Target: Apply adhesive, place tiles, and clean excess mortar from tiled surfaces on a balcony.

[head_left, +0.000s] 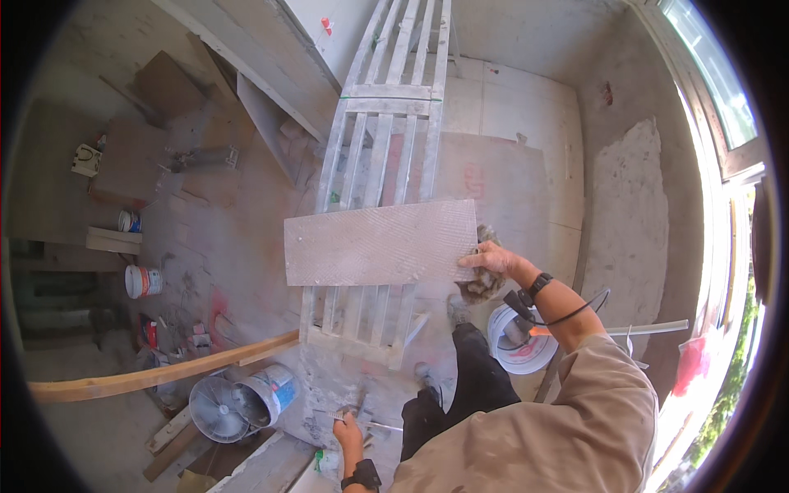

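Note:
A long pinkish tile (380, 244), its upward face covered in a fine raised pattern, lies across a slatted whitish metal bench (380, 333). My right hand (491, 258) grips the tile's right end, thumb on top. Pressed beside that end, under the same hand, is a dirty grey-brown sponge or rag (483, 283). My left hand (347, 430) is low, near my left leg and well away from the tile. Its fingers are closed around something small; a thin, pale metal-looking edge shows beside it, but the kind is unclear.
A white bucket (523, 345) with a tool in it stands right of my legs. At lower left are a fan (220, 409), a tipped white bucket (275, 393) and a long wooden batten (164, 374). More buckets stand left; a window (711, 74) is at right.

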Action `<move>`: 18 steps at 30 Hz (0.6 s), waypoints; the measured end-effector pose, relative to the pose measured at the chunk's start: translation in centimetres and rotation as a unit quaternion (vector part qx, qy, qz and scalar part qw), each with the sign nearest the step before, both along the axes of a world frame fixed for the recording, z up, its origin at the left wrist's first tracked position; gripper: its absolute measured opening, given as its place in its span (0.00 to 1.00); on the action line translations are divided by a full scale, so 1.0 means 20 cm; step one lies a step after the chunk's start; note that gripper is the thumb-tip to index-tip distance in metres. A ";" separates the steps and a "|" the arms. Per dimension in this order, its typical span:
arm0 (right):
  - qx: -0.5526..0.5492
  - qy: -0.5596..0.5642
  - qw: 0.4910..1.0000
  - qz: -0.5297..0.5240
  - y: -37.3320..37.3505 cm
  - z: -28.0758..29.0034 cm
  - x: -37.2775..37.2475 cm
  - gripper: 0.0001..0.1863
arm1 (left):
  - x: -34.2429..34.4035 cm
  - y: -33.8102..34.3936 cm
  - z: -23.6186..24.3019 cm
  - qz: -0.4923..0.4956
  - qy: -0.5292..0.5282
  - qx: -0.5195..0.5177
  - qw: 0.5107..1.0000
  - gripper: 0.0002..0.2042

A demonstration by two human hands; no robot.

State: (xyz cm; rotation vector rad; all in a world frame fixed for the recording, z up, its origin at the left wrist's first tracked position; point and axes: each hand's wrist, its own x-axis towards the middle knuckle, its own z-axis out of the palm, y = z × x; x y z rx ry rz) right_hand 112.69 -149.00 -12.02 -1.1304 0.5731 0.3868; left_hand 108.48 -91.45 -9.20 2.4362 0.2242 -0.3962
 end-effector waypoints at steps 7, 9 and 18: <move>-0.034 -0.063 0.996 -0.059 0.22 0.65 -0.27 0.19 | -0.04 0.11 -0.14 0.074 0.062 -0.031 0.995 0.13; -0.041 0.027 0.995 -0.087 0.12 0.92 -0.45 0.19 | 0.05 -0.08 0.05 0.168 0.098 -0.093 0.976 0.12; -0.230 0.036 0.943 -0.239 -0.05 1.63 -1.25 0.20 | 0.09 0.18 -0.28 0.187 0.074 -0.130 0.971 0.12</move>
